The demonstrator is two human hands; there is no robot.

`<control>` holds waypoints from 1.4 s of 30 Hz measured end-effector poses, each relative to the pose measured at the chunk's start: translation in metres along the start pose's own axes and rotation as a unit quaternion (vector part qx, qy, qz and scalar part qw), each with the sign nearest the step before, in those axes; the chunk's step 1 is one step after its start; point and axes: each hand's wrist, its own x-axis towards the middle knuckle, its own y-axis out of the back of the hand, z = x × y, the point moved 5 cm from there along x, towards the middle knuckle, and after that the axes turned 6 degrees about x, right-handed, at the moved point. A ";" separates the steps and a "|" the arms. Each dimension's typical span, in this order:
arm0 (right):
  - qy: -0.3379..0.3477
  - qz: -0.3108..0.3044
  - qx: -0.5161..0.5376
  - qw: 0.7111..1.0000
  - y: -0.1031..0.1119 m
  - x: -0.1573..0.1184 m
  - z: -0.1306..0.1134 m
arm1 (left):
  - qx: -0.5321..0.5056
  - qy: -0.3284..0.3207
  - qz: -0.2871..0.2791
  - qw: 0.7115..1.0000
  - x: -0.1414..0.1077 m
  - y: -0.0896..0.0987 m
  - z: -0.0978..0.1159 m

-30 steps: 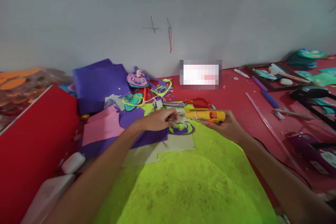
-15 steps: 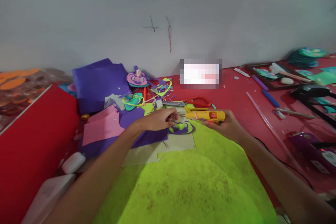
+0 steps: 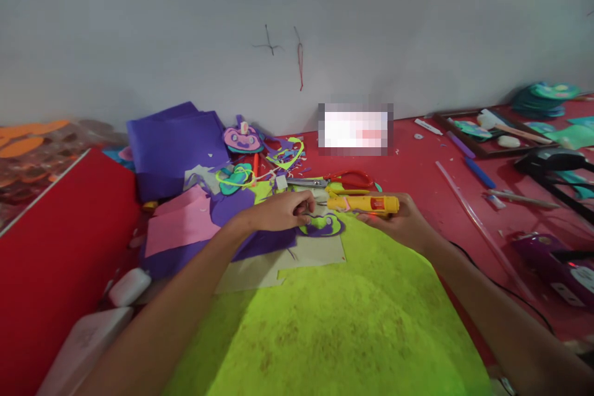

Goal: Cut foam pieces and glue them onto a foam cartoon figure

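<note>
My right hand (image 3: pixel 394 219) is wrapped round a yellow glue gun (image 3: pixel 362 204), whose nozzle points left towards my other hand. My left hand (image 3: pixel 290 210) has its thumb and fingers pinched just above the left end of a purple and lime foam cutout (image 3: pixel 320 226); whatever is between the fingertips is too small to name. The cutout lies flat on a pale sheet (image 3: pixel 320 252). A large lime green sheet (image 3: pixel 334 322) spreads below both hands.
Behind my hands lie red-handled scissors (image 3: pixel 355 179). Purple sheets (image 3: pixel 176 148) and pink sheets (image 3: pixel 179 223) are on the left. A dark tray (image 3: pixel 501 148), a clear stick (image 3: pixel 477 223) and a purple power strip (image 3: pixel 547 260) are on the right.
</note>
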 end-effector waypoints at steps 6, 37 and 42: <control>0.001 0.008 -0.001 1.000 0.000 -0.001 0.003 | -0.009 -0.007 -0.004 1.000 0.000 -0.001 -0.001; 0.024 0.003 -0.017 1.000 -0.002 0.001 -0.005 | -0.003 -0.004 -0.007 1.000 0.000 0.000 -0.002; 0.024 -0.005 -0.015 1.000 -0.002 0.000 -0.005 | -0.012 -0.010 -0.006 1.000 0.001 -0.001 -0.003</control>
